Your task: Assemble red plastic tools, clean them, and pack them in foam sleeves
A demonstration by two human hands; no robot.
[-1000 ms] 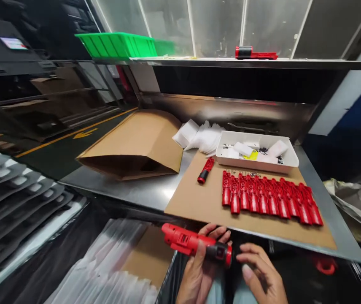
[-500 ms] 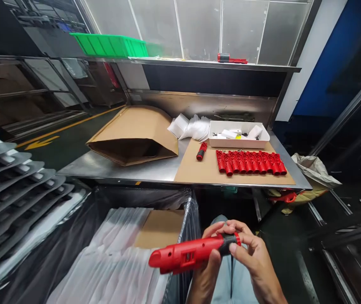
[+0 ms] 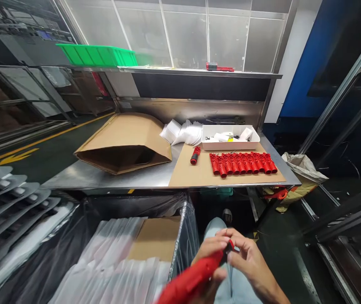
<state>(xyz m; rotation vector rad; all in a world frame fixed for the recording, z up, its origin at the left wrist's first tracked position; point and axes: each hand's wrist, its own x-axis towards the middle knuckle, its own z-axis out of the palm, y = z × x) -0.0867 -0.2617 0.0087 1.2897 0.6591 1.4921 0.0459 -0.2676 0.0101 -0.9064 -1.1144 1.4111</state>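
Over my lap I hold a long red tube-shaped plastic housing [image 3: 189, 278] with a black band near one end. My left hand [image 3: 210, 248] is wrapped round its red body. The fingers of my right hand [image 3: 246, 258] grip the black end, at a thin red ring. Motion blurs the housing, and its free end slopes down to the lower left, cut off by the frame's edge. On the bench, a similar red piece with a black band [image 3: 195, 156] lies apart from a row of several red housings [image 3: 243, 164] on a cardboard sheet [image 3: 180, 179].
Behind the row stands a white tray [image 3: 231, 145] of small parts, with white foam pouches [image 3: 183, 133] beside it. An open cardboard box [image 3: 126, 135] lies on the left. Below, a plastic-lined bin [image 3: 183, 236] holds wrapped pieces. A green crate [image 3: 98, 55] sits on the shelf.
The housing's free end has swung down and towards me, with my left hand turning along with it. Both hands keep their hold. My view has shifted slightly to the right and up.
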